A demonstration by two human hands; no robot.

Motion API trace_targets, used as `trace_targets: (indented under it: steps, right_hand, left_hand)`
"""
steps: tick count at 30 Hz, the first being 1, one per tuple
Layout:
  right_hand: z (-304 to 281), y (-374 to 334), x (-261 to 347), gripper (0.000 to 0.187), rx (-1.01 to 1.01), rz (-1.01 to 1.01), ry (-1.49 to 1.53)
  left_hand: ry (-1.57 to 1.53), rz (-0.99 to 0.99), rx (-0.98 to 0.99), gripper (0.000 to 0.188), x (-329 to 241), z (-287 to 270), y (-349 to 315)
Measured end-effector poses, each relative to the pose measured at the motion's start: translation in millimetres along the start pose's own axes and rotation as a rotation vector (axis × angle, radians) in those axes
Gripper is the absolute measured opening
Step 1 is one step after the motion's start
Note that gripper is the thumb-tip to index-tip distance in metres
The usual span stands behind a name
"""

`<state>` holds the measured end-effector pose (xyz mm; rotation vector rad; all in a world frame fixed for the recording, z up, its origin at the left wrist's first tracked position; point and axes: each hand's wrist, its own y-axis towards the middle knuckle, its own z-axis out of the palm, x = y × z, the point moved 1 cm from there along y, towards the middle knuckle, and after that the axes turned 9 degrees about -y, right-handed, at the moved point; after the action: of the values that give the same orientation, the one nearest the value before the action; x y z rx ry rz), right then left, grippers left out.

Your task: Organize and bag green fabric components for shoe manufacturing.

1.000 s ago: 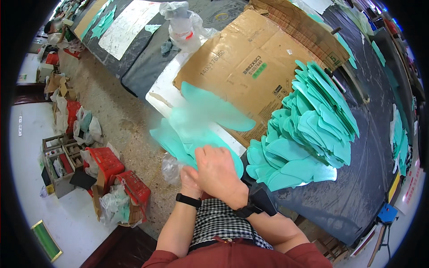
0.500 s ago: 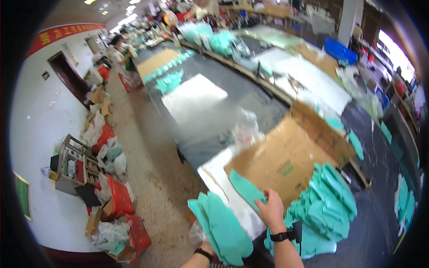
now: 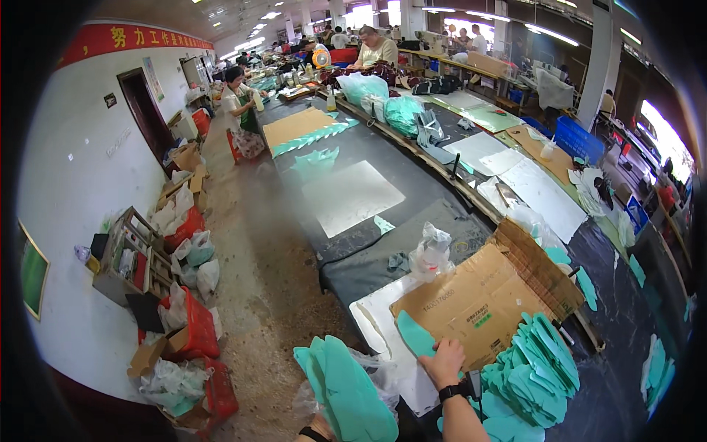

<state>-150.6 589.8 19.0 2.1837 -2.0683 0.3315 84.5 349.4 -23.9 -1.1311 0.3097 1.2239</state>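
Observation:
My left hand, partly covered at the lower edge, grips a thick fanned stack of teal sole-shaped sheets. My right hand has thumb and fingers at the lower end of a single teal sole-shaped sheet. That sheet lies along the left edge of a flattened brown cardboard piece, partly over a white board beneath. Right of my right hand, a large loose heap of similar teal sheets covers the cardboard's near corner and the dark tabletop.
A clear plastic bag stands beyond the cardboard. Farther along the dark table lie a pale sheet and more teal pieces. A person works at the table's far left. Red crates line the floor on the left.
The view has tilted up and shows more of the room. My left hand with its stack sits lower and slightly left; my right hand remains at the single sheet's lower end.

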Motion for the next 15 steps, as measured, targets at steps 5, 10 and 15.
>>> trace_targets:
  steps: [5, 10, 15]
  right_hand:
    - [-2.0, 4.3, 2.4, 0.051, 0.031, 0.084, 0.088]
    - [-4.9, 7.9, 5.9, 0.051, 0.097, 0.122, 0.112]
    - [-5.2, 6.7, 8.1, 0.047, 0.073, 0.147, 0.136]
  left_hand:
    - [-0.002, -0.004, -0.011, 0.055, -1.9, -6.0, -5.7]
    - [0.010, 0.003, -0.009, 0.055, -4.5, -8.0, -5.9]
    - [0.025, 0.011, -0.013, 0.055, -2.4, -14.1, -9.0]
